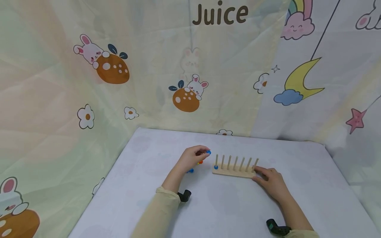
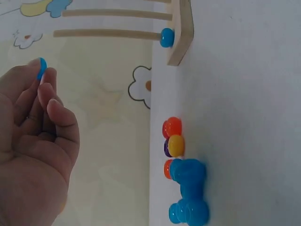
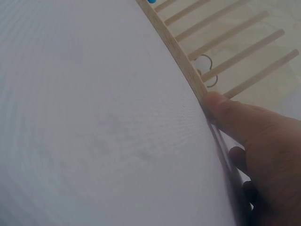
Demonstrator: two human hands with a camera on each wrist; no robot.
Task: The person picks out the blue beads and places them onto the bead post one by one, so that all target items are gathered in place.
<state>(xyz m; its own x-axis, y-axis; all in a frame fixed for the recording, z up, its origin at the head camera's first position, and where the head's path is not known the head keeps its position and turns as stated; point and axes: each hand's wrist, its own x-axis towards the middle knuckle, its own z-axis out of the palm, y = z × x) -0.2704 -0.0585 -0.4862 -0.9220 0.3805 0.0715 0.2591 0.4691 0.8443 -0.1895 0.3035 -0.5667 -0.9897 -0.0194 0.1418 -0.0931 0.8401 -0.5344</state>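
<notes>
My left hand (image 1: 190, 157) pinches a small blue bead (image 1: 208, 152) between thumb and fingertips, raised just left of the pegboard's first peg. In the left wrist view, only an edge of that bead (image 2: 42, 68) shows past the thumb. The wooden pegboard (image 1: 233, 172) stands on the table with a row of several upright pegs. One blue bead (image 1: 216, 167) sits at the foot of its leftmost peg; the other pegs look bare. At the board's right end my right hand (image 1: 272, 183) grips the base, thumb (image 3: 225, 110) on the front edge.
Loose beads lie on the table left of the board, partly behind the left hand: several blue beads (image 2: 190, 172), a red one (image 2: 174, 126) and a yellow one (image 2: 176, 145). A printed cloth backdrop (image 1: 154, 66) rises behind the white table (image 1: 226, 208).
</notes>
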